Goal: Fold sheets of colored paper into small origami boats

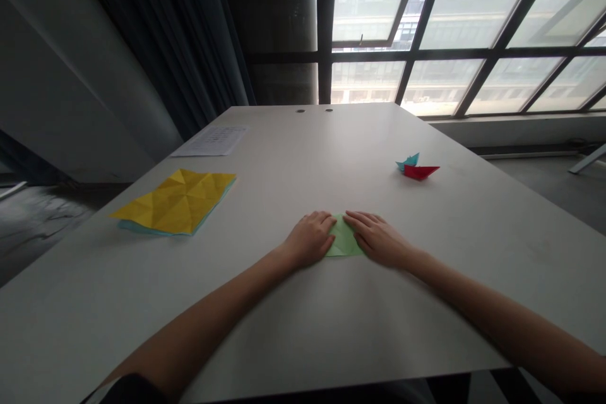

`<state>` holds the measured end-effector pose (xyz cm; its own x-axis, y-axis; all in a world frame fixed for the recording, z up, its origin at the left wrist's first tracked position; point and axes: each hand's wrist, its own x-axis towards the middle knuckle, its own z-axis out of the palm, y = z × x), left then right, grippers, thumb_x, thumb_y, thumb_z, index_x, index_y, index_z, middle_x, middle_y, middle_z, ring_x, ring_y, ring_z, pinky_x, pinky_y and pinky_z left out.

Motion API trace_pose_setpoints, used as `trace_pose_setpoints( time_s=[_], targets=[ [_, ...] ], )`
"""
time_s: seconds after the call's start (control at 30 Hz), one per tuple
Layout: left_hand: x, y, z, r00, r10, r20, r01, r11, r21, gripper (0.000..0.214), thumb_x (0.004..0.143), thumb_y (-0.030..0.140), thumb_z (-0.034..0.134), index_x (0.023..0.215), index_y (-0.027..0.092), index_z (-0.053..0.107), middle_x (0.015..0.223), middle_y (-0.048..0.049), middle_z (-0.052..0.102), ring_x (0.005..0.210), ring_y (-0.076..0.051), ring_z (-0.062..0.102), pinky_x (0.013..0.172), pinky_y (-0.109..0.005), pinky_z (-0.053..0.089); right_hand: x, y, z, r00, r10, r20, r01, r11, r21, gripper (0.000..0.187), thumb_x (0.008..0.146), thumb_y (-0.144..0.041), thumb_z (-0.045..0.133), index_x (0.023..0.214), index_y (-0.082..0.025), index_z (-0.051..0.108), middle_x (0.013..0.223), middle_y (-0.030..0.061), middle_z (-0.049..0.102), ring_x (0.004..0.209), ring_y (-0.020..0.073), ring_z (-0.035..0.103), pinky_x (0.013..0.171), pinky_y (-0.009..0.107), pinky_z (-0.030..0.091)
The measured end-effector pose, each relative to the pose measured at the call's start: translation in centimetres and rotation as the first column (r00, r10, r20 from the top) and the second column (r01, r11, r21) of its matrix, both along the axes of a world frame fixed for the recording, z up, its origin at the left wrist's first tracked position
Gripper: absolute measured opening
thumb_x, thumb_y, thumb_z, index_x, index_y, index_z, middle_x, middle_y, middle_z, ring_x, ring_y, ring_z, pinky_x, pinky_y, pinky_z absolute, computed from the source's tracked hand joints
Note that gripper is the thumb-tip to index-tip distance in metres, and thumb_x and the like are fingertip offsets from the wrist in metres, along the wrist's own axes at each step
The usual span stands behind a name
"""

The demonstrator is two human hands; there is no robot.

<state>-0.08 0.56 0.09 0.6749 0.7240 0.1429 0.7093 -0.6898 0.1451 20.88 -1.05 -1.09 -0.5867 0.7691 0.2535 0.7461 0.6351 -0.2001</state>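
Note:
A small piece of green folded paper [343, 240] lies flat on the white table, close in front of me. My left hand [310, 238] rests on its left side, fingers stretched out and pressing down. On the right side lies my right hand [377, 238], also flat, its fingers reaching over the paper's far edge. Both hands cover the paper's side edges, so only its middle shows. Neither hand grips anything.
Creased yellow paper [182, 199] lies on light blue paper [156, 230] at the left. Farther back is a printed sheet [213, 141]. A red paper boat [421, 172] and a blue paper boat [407, 161] stand right, on the white table [303, 177].

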Motion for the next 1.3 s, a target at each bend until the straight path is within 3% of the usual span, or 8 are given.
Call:
trace_pose_setpoints(
  time_s=[0.13,0.3,0.53,0.73,0.87,1.03,1.13,1.3],
  targets=[
    [0.0,0.2,-1.2,0.996,-0.068,-0.061,0.063,0.994,-0.085,0.048,0.089,0.031,0.024,0.135,0.015,0.024,0.142,-0.0093,0.026,0.130,-0.021,0.023,0.103,-0.041,0.022,0.1,0.1,-0.7,0.999,0.004,0.043,0.000,0.997,-0.073,0.048,0.089,-0.029,0.031,0.135,-0.016,0.029,0.137,0.0100,0.038,0.125,0.0232,0.034,0.101,0.045,0.029],
    [-0.4,0.5,-1.6,0.989,-0.086,-0.120,0.070,0.989,-0.132,0.057,0.089,0.045,0.019,0.139,0.017,0.012,0.145,-0.0075,0.016,0.133,-0.020,0.014,0.105,-0.044,0.015,0.5,0.4,-1.2,0.997,0.013,0.076,-0.002,0.989,-0.147,0.055,0.089,-0.043,0.027,0.139,-0.019,0.019,0.142,0.0093,0.028,0.129,0.0239,0.026,0.103,0.048,0.024],
    [-0.4,0.3,-1.2,0.983,-0.055,-0.176,0.025,0.986,-0.166,0.059,0.088,0.049,0.014,0.140,0.021,0.007,0.146,-0.0039,0.010,0.134,-0.019,0.011,0.106,-0.045,0.013,1.5,0.7,-0.9,0.986,-0.011,0.166,0.044,0.979,-0.197,0.061,0.087,-0.053,0.022,0.140,-0.024,0.012,0.145,0.0070,0.017,0.132,0.0238,0.017,0.105,0.052,0.014],
    [-0.6,0.6,-1.4,0.983,0.079,-0.167,-0.104,0.984,-0.148,0.059,0.088,0.049,0.014,0.139,0.019,0.012,0.146,-0.0051,0.011,0.134,-0.020,0.011,0.106,-0.046,0.013,2.9,1.7,-0.7,0.968,-0.169,0.186,0.194,0.973,-0.127,0.060,0.088,-0.052,0.019,0.138,-0.020,0.020,0.145,0.0098,0.017,0.132,0.0262,0.015,0.103,0.056,0.012],
    [-0.7,0.9,-1.8,0.983,0.115,-0.143,-0.133,0.983,-0.124,0.058,0.088,0.048,0.016,0.139,0.020,0.014,0.146,-0.0052,0.013,0.134,-0.020,0.012,0.105,-0.047,0.013,2.5,1.5,-0.2,0.983,-0.140,0.118,0.144,0.989,-0.023,0.050,0.089,-0.046,0.025,0.132,-0.023,0.034,0.142,0.0082,0.029,0.131,0.0260,0.019,0.103,0.054,0.015],
    [-0.7,0.9,-2.0,0.985,0.118,-0.123,-0.132,0.985,-0.108,0.057,0.088,0.047,0.017,0.139,0.019,0.015,0.146,-0.0050,0.013,0.133,-0.020,0.013,0.105,-0.048,0.015,1.2,0.7,0.5,0.998,-0.046,0.043,0.042,0.996,0.078,0.037,0.088,-0.041,0.035,0.115,-0.024,0.053,0.122,0.0079,0.051,0.116,0.0239,0.040,0.099,0.044,0.026],
    [-0.7,0.8,-2.1,0.986,0.121,-0.115,-0.133,0.986,-0.101,0.057,0.088,0.046,0.018,0.138,0.019,0.016,0.145,-0.0053,0.014,0.133,-0.020,0.014,0.105,-0.049,0.016,0.9,0.3,0.7,1.000,0.004,0.027,-0.007,0.996,0.087,0.032,0.087,-0.038,0.039,0.110,-0.024,0.057,0.109,0.0078,0.057,0.103,0.0218,0.047,0.090,0.039,0.033],
    [-0.7,0.9,-2.2,0.985,0.133,-0.107,-0.143,0.986,-0.089,0.056,0.088,0.045,0.021,0.138,0.019,0.018,0.145,-0.0062,0.016,0.133,-0.021,0.016,0.105,-0.047,0.017,0.7,0.0,0.9,0.993,0.110,0.037,-0.113,0.992,0.065,0.028,0.088,-0.035,0.039,0.105,-0.025,0.060,0.098,0.0064,0.061,0.091,0.0181,0.052,0.083,0.034,0.034]
  ],
)
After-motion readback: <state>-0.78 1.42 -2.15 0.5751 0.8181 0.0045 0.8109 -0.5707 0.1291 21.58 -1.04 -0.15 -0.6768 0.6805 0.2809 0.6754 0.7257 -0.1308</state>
